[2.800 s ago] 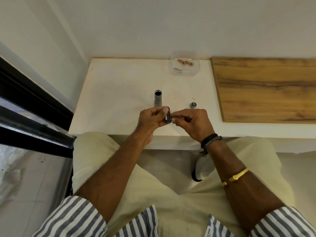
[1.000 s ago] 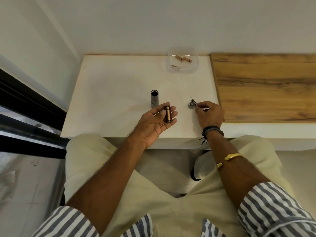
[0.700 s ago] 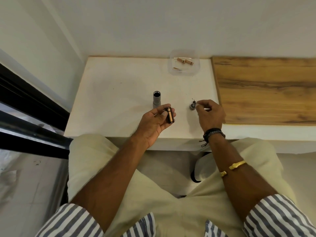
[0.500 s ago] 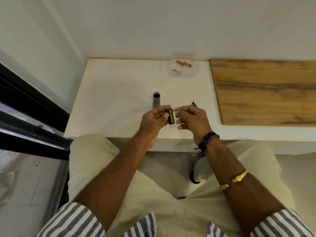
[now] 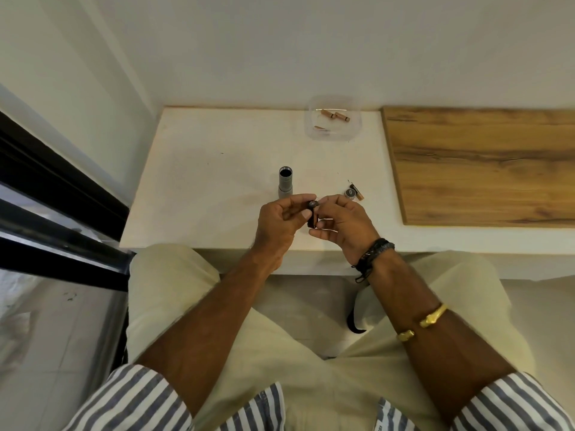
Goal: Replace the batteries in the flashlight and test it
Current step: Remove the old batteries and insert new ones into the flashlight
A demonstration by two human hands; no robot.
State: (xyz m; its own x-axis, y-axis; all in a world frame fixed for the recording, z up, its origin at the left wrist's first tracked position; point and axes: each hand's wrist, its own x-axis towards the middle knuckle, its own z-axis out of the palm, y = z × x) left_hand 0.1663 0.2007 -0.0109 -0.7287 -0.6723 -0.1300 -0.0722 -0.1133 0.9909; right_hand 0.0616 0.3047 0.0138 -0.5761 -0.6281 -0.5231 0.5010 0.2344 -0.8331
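The grey flashlight body [image 5: 285,182] stands upright on the white table [image 5: 202,181], its open end facing up. Just in front of it, above the table's near edge, both hands meet on a small dark battery holder [image 5: 312,216]. My left hand [image 5: 280,223] grips its left side with fingers curled round it. My right hand [image 5: 340,223] pinches the holder's upper end with thumb and forefinger. The flashlight's round end cap [image 5: 349,193] lies on the table to the right, with a single copper-coloured battery [image 5: 357,193] beside it.
A clear plastic container [image 5: 354,132] with a few copper-coloured batteries sits at the table's back edge by the wall. A wooden board [image 5: 485,166] covers the surface to the right. A dark window frame [image 5: 46,194] runs along the left. My knees are under the table's front edge.
My right hand left a battery next to the end cap, then came back left to the holder. My left hand closed from an open palm onto the holder.
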